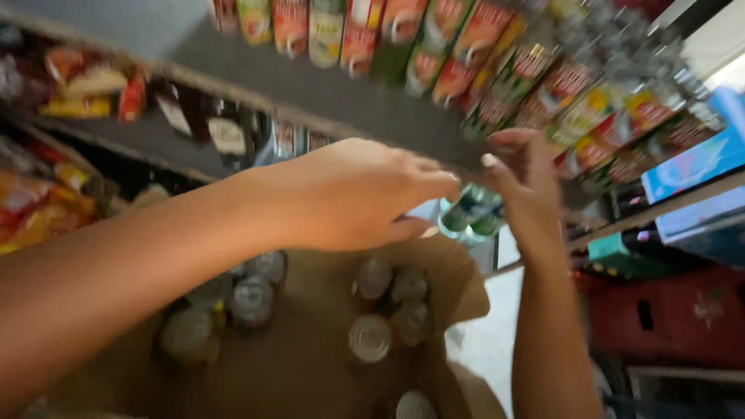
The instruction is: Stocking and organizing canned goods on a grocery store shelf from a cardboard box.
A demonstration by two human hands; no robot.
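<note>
Both hands, left hand (pixel 349 198) and right hand (pixel 524 174), clasp two green cans (pixel 472 211) between them (blurry); a loose pinch could drop them into the cardboard box (pixel 310 365) below.

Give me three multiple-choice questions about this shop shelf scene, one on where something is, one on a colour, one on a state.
1. Where is the cardboard box of cans?
A. Below the hands
B. On the top shelf
C. Behind the red crate

2. What colour is the crate at right?
A. Blue
B. Red
C. White

3. How do the cans in the box stand?
A. On their sides
B. Upright
C. Crushed

Answers: 1 A, the box lies under the left hand and right hand. 2 B, it is plainly red. 3 B, their round tops face up.
</note>
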